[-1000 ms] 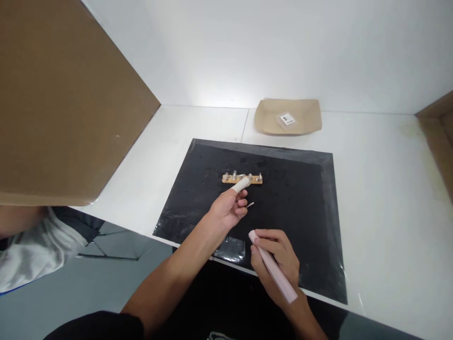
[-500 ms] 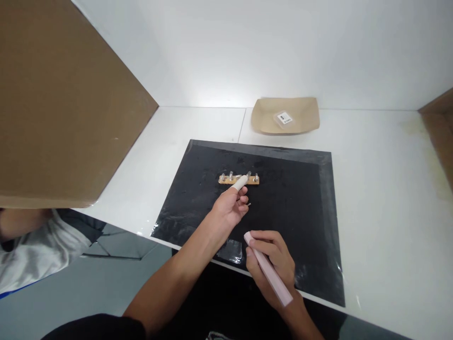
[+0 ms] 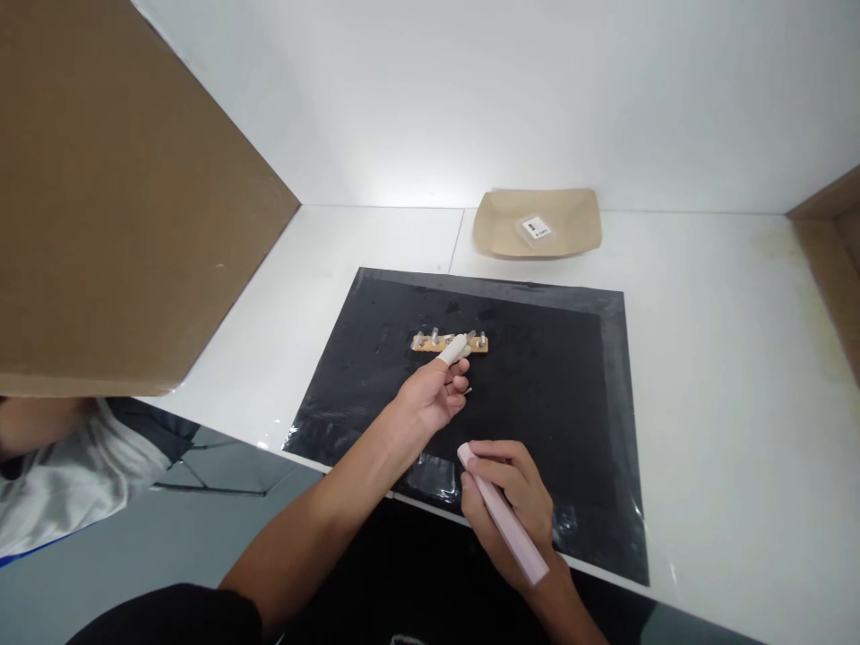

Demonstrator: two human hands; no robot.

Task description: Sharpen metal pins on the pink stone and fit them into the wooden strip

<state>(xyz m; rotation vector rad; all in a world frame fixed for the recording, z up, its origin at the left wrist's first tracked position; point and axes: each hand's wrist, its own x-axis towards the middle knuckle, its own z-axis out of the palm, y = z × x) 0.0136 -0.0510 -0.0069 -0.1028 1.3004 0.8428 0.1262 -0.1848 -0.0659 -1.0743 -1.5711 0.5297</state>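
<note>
At the far left a large brown panel (image 3: 134, 197) stood over the edge of the white tabletop (image 3: 265, 331), and below it a person's pale grey garment (image 3: 87, 475) showed. A black mat (image 3: 557, 376) covered the middle of the tabletop, with a narrow wooden strip (image 3: 427, 346) lying across it, small clear pieces (image 3: 434, 335) standing along its length. The left hand (image 3: 436, 394) reached up to the strip, its white-covered fingers (image 3: 452, 350) close together at a tilted clear piece toward the strip's right end; whether they gripped it I cannot tell. A thin pale sliver (image 3: 468, 391) poked out beside the curled bare fingers. Nearer the front edge, the right hand (image 3: 517, 493) had its fingers closed around a pale pink bar (image 3: 503, 515), held slantwise. Behind the mat, a tan tray (image 3: 571, 219) held a small clear box (image 3: 534, 229) with a white label
</note>
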